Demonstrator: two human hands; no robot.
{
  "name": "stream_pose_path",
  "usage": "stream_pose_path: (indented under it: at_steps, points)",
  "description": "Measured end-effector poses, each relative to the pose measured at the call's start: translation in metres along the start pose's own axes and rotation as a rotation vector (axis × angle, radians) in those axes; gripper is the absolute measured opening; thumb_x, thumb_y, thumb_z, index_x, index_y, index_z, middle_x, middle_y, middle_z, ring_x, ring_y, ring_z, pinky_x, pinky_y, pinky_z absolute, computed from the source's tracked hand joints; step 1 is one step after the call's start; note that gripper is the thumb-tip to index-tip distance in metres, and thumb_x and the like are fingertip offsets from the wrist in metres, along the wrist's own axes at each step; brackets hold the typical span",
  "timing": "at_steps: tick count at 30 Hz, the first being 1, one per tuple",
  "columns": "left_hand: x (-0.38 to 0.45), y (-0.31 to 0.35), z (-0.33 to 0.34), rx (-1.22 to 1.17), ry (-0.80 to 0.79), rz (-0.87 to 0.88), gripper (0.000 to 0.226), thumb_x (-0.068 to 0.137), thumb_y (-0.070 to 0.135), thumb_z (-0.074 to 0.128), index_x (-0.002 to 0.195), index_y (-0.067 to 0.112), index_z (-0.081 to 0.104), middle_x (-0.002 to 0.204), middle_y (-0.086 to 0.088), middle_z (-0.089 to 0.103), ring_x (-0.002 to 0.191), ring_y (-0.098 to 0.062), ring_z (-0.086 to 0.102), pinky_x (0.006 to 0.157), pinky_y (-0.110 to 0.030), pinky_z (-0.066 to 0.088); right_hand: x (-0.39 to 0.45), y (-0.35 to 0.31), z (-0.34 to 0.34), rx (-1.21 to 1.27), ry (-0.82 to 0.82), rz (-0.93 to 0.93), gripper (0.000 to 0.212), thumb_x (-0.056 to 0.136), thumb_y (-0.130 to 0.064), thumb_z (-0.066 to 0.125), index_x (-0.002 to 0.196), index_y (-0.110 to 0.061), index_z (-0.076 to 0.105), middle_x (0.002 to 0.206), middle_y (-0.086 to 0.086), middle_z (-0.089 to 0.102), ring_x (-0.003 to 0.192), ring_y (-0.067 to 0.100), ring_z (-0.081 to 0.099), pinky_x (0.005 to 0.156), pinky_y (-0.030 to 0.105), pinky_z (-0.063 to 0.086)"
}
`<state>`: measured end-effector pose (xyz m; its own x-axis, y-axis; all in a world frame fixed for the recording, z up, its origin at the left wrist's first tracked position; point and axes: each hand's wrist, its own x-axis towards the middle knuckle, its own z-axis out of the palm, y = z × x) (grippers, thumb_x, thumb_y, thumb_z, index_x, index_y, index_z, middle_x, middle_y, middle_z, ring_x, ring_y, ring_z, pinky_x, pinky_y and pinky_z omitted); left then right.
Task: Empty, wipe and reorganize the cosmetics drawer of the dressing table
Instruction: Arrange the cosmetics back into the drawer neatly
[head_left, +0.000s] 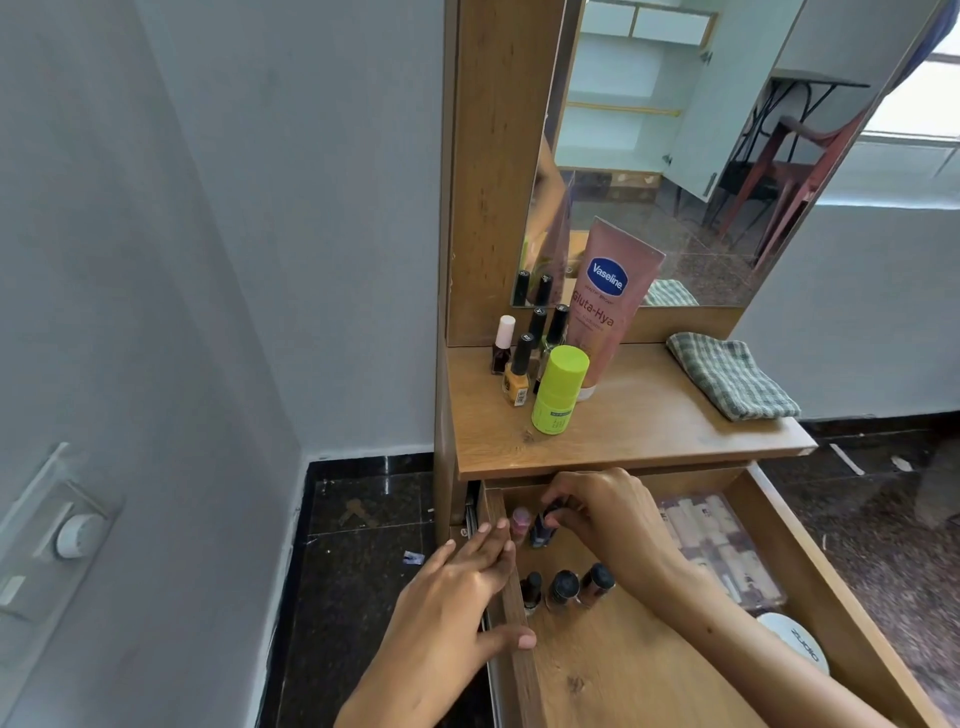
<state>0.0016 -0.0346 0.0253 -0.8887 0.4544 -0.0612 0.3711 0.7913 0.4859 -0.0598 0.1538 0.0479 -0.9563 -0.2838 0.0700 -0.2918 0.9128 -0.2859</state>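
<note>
Hands at work in the open wooden drawer (810, 561) of the dressing table.

The drawer is pulled out below the worktop (649, 415), its wood-grain bottom partly bare. The right hand (608, 512) pinches the dark cap of a small purple nail polish bottle (540, 530) near the drawer's back left corner, just beside a pink-capped bottle (519, 522). The left hand (457, 603) grips the drawer's left wall, fingers laid along the outside, thumb hooked over the edge. Three dark-capped bottles (563, 590) stand in a row nearer the front; a clear-lidded palette (727, 551) and a round white compact (797, 642) lie to the right. On the worktop stand a pink Vaseline tube (610, 301), a lime-green cylinder (558, 389), slim glass polish bottles (519, 369) and a folded checked cloth (732, 376).
</note>
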Motion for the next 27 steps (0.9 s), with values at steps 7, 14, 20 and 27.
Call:
stream_pose_path:
  at_steps: [7, 14, 20, 27]
  points:
    - [0.0, 0.0, 0.0, 0.01, 0.001, -0.002, 0.083, 0.082, 0.058, 0.053, 0.147, 0.024, 0.014, 0.145, 0.02, -0.011, 0.13, 0.008, -0.013, 0.11, -0.02, -0.003, -0.002, -0.005, -0.002, -0.029, 0.029, -0.031, 0.018, 0.084, -0.033, 0.066, 0.102, -0.032, 0.067, 0.095, -0.011, 0.07, 0.091, 0.013, 0.062, 0.067, 0.023, 0.038]
    - [0.0, -0.002, 0.0, 0.025, -0.004, -0.007, 0.083, 0.082, 0.059, 0.052, 0.147, 0.023, 0.015, 0.146, 0.019, -0.01, 0.133, 0.007, -0.011, 0.113, -0.022, -0.001, -0.009, -0.004, -0.001, -0.098, 0.165, -0.093, 0.028, 0.066, -0.027, 0.084, 0.091, -0.03, 0.071, 0.075, -0.015, 0.072, 0.065, 0.009, 0.068, 0.054, 0.025, 0.051]
    - [0.005, -0.003, 0.0, 0.069, -0.092, 0.001, 0.082, 0.086, 0.061, 0.042, 0.148, 0.024, 0.003, 0.144, 0.019, -0.02, 0.137, 0.003, -0.014, 0.112, -0.023, -0.005, -0.02, -0.019, -0.033, -0.068, 0.265, -0.133, 0.017, 0.07, -0.033, 0.082, 0.083, -0.03, 0.07, 0.068, -0.015, 0.068, 0.056, 0.005, 0.064, 0.048, 0.022, 0.05]
    - [0.017, -0.012, 0.001, 0.228, -0.051, 0.135, 0.104, 0.066, 0.081, -0.003, 0.142, 0.022, 0.035, 0.142, 0.011, 0.001, 0.137, -0.001, 0.009, 0.106, -0.014, 0.015, 0.034, -0.082, -0.062, -0.161, 0.445, -0.28, 0.019, 0.071, -0.011, 0.079, 0.088, -0.015, 0.071, 0.089, -0.002, 0.072, 0.076, 0.016, 0.068, 0.054, 0.029, 0.056]
